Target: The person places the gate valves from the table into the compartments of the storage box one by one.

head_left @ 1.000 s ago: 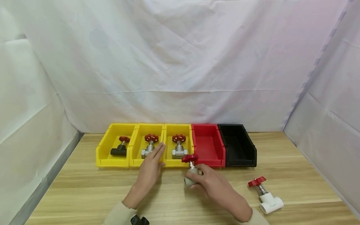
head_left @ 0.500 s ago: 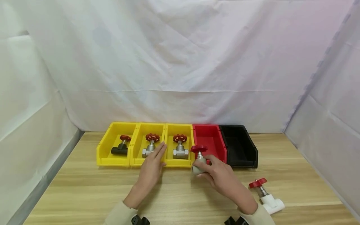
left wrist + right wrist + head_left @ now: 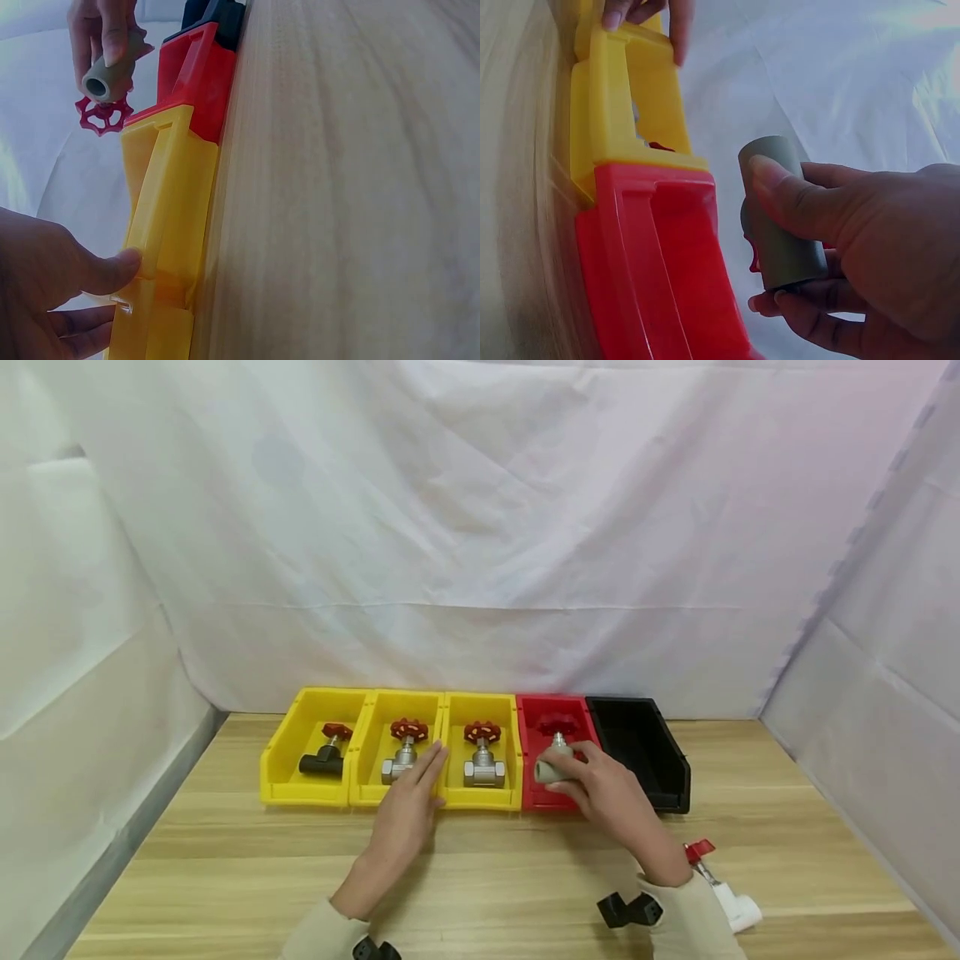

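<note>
My right hand (image 3: 617, 793) grips a grey valve (image 3: 553, 767) by its pipe body, thumb on one side and fingers on the other. The valve overlaps the red bin (image 3: 534, 797) in the head view, its red handwheel pointing away from me. In the right wrist view, the grey body (image 3: 784, 225) shows beside the red bin's opening. My left hand (image 3: 403, 817) rests with straight fingers on the rims where two yellow bins meet. Its thumb (image 3: 112, 274) touches the front edge in the left wrist view. Metal valves (image 3: 483, 770) with red handwheels lie in those two bins.
The leftmost yellow bin (image 3: 303, 793) holds a black valve (image 3: 322, 762) with a red handle. A black bin (image 3: 675, 802) stands at the row's right end. On the table, a white valve (image 3: 738, 908) with a red handle lies partly behind my right sleeve.
My right hand has carried the grey valve rightward and away from me, from before the third yellow bin to the red bin. The left hand stays on the yellow rims.
</note>
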`<act>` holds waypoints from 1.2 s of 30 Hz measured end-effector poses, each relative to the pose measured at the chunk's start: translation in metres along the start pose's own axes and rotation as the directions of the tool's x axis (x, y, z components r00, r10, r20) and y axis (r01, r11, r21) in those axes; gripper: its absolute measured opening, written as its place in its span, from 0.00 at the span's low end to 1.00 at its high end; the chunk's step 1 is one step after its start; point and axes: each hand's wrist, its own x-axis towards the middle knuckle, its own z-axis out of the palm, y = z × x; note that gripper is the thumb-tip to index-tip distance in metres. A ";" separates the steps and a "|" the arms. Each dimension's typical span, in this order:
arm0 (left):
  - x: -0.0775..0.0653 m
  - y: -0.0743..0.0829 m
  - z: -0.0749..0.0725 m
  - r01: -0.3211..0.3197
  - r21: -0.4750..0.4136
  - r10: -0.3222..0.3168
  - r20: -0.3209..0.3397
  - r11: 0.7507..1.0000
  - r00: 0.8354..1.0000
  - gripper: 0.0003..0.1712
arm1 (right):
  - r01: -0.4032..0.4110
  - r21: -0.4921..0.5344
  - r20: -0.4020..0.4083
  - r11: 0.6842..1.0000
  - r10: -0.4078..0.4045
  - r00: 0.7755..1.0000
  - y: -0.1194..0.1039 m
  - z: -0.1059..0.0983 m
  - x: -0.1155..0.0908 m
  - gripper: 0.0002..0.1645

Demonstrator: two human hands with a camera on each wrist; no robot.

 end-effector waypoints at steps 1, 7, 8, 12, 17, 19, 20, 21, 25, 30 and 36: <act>0.000 0.000 0.000 0.000 -0.002 0.000 0.001 1.000 1.000 0.44 | -0.008 -0.002 0.004 1.000 0.008 1.000 0.002 0.002 0.001 0.25; -0.001 0.002 0.000 0.005 -0.002 -0.005 0.003 1.000 1.000 0.44 | -0.050 0.006 0.036 0.999 0.050 0.998 0.008 0.010 0.003 0.24; -0.001 0.001 0.000 0.009 0.000 -0.009 0.004 1.000 1.000 0.44 | -0.059 0.008 0.040 0.998 0.059 0.997 0.008 0.012 0.003 0.24; -0.002 0.001 0.000 0.021 0.002 -0.021 0.015 1.000 1.000 0.45 | -0.095 -0.002 0.062 0.995 0.095 0.994 0.010 0.018 0.005 0.24; -0.002 0.000 0.000 0.006 0.002 -0.006 -0.001 1.000 1.000 0.44 | -0.116 -0.011 0.105 0.993 0.117 0.988 0.012 0.025 0.007 0.24; -0.001 0.000 0.001 -0.003 0.005 0.003 -0.006 1.000 1.000 0.44 | -0.124 -0.008 0.115 0.992 0.124 0.986 0.012 0.027 0.008 0.24; -0.001 0.001 0.001 -0.005 0.006 0.005 -0.007 1.000 1.000 0.44 | -0.127 -0.006 0.120 0.992 0.127 0.985 0.012 0.028 0.009 0.24; -0.001 0.001 0.001 -0.006 0.006 0.006 -0.006 1.000 1.000 0.44 | -0.130 -0.004 0.123 0.991 0.130 0.984 0.013 0.029 0.010 0.25; 0.000 0.002 0.001 0.001 0.010 -0.001 0.002 1.000 1.000 0.44 | -0.139 0.006 0.139 0.990 0.136 0.981 0.013 0.032 0.014 0.25; 0.000 0.001 0.000 -0.006 0.010 0.006 -0.008 1.000 1.000 0.44 | -0.151 0.014 0.148 0.988 0.147 0.978 0.014 0.036 0.017 0.25; 0.001 0.000 0.000 -0.024 0.015 0.025 -0.021 1.000 0.999 0.44 | -0.135 0.009 0.175 0.991 0.131 0.976 0.016 0.041 0.019 0.24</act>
